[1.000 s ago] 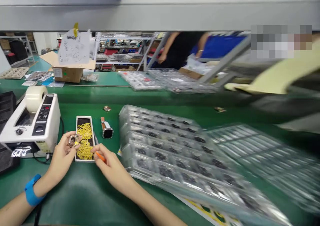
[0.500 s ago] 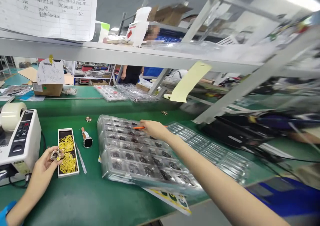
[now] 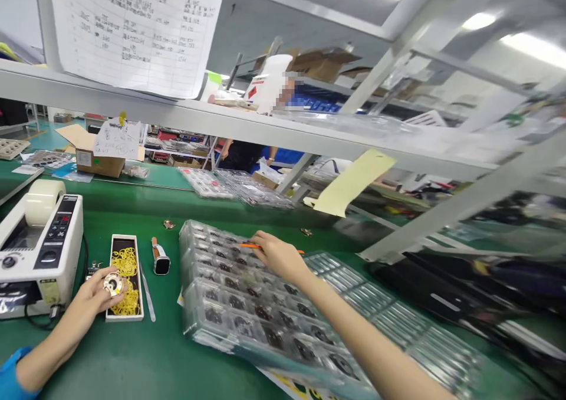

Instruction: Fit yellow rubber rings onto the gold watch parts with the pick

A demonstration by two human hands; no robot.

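Note:
My left hand (image 3: 95, 294) is closed on a small round metal part (image 3: 114, 284) with a hole in its middle. It holds the part over the near left edge of a narrow white box (image 3: 140, 270) of yellow rings (image 3: 125, 262). Above the far part of a stack of clear plastic trays (image 3: 212, 335), my right hand (image 3: 278, 255) grips a thin orange tool (image 3: 250, 245), whose tip points left. Dark round parts (image 3: 262, 312) sit in the tray pockets. Whether the tool touches one cannot be made out.
A tape dispenser (image 3: 66, 235) stands at the left. Tweezers (image 3: 148, 294) and a smartwatch (image 3: 162, 264) lie between box and trays. Two small metal parts lie farther back, one near the watch (image 3: 168, 224). A clear ribbed tray (image 3: 398, 311) is at the right; a shelf beam (image 3: 247, 128) crosses above.
The view has shifted, so the bench appears lower and farther right. My left hand has turned the round part to show its face more fully. My right hand stays over the trays.

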